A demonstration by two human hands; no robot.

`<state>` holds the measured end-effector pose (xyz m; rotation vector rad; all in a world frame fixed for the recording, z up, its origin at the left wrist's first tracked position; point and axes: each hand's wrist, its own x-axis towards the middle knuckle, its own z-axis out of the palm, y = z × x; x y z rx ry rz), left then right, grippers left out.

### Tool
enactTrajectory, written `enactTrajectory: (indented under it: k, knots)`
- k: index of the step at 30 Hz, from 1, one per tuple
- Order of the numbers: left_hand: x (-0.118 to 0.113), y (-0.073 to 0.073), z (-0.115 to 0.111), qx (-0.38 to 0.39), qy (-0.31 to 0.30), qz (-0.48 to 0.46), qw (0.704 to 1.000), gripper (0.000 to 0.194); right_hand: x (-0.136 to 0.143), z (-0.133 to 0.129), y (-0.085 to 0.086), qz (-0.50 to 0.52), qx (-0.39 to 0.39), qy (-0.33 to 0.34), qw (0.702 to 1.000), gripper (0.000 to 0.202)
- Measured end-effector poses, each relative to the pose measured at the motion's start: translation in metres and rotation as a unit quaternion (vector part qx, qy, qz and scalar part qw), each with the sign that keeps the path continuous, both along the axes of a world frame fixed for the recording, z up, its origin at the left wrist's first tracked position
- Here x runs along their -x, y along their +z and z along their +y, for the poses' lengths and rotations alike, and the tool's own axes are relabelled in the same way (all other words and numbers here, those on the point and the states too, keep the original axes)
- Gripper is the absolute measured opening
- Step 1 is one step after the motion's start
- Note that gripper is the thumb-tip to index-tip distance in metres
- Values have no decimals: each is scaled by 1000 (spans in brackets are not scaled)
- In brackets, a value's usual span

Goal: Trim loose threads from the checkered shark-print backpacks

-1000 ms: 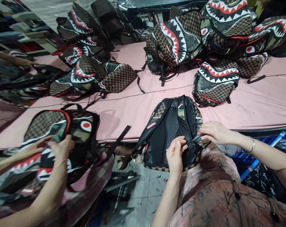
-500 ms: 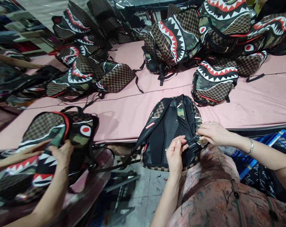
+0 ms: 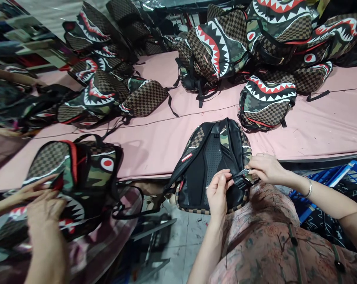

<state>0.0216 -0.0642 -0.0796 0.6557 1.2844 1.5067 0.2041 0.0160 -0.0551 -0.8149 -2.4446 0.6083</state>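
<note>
A backpack (image 3: 211, 169) with a black padded back panel and checkered edging leans against the table's front edge by my lap, its shoulder straps facing up. My right hand (image 3: 265, 167) is closed around small thread snips (image 3: 242, 172), whose metal tips point left over the strap buckle (image 3: 240, 182). Just left of the buckle, my left hand (image 3: 219, 189) is pinched, thumb against fingers, close to the strap's lower part. What lies between those fingertips is too small to make out.
On the pink-covered table (image 3: 155, 146), shark-mouth backpacks (image 3: 215, 51) are heaped at the back, and one backpack (image 3: 267, 100) lies nearer. At left a co-worker's hands (image 3: 45, 205) work on another backpack (image 3: 98, 169). A blue plastic crate (image 3: 351, 173) stands at right.
My right hand has turned slightly, and the snips' tips now show over the buckle. My left hand barely moves. The co-worker's hand has shifted left and down across their backpack.
</note>
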Motion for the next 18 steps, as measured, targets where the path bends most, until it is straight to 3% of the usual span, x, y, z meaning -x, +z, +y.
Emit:
enactTrajectory:
  k: [2,4,6,8,11,14,18]
  knots:
    - [2,0,-1,-13,-9,69,998,20,1,-2,-11,104,121,-54,986,17]
    - [4,-1,-1,-31,-35,137,989,21,5,-7,-25,193,248,-85,945,20]
    - [5,-1,-1,-44,-65,188,979,24,12,-17,-40,225,347,-80,907,29]
    - [7,-3,0,-51,-92,236,966,20,20,-29,-51,207,403,-75,888,36]
    - [7,-4,3,-73,-109,329,935,11,30,-45,-60,184,406,-104,889,31]
    - [6,-4,5,-108,-86,414,900,11,37,-52,-58,189,374,-116,900,23]
    - [7,-6,0,-112,-14,419,901,13,42,-50,-52,188,317,-118,922,15]
